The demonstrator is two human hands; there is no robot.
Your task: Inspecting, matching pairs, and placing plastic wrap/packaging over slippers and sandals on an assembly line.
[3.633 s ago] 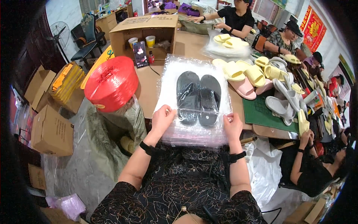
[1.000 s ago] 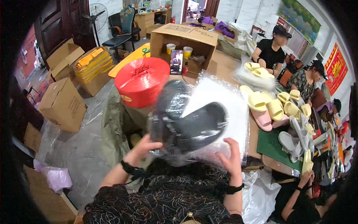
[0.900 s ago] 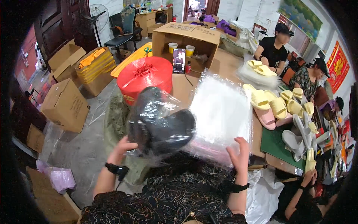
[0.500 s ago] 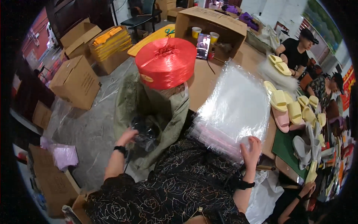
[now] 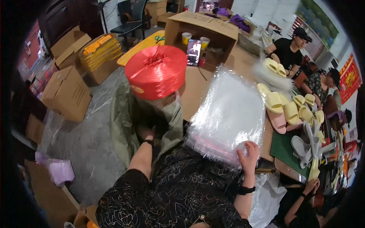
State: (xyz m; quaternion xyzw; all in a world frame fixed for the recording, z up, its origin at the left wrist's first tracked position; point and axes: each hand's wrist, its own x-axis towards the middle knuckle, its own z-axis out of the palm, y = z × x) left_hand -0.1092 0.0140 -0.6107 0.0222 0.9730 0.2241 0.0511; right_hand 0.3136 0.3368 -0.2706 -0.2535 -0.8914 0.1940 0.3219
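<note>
Grey flooring (image 5: 91, 148) and pale walls surround a brown worktable (image 5: 195, 95), with other people (image 5: 289, 53) at its far right. Beside its left edge stands an olive sack (image 5: 121, 127), mouth open. Half a second ago black slippers in clear wrap were at that mouth in the left hand (image 5: 147, 133); now this hand is down inside, and the slippers cannot be seen. Shadow hides its fingers, so I cannot tell what they hold.

Printing marks an open-fronted cardboard box (image 5: 205, 22) on the table and a carton (image 5: 68, 95) on the floor, too small to read. Yellow characters cover a red banner (image 5: 349, 79). Clear plastic bags (image 5: 232, 102) lie stacked on the table, as before. At their near right corner is the right hand (image 5: 249, 155), fingers half curled, thumb apart; whether it pinches a bag is unclear. Behind the sack's mouth, a red twine reel (image 5: 156, 70) bears a small gold label (image 5: 137, 89).
</note>
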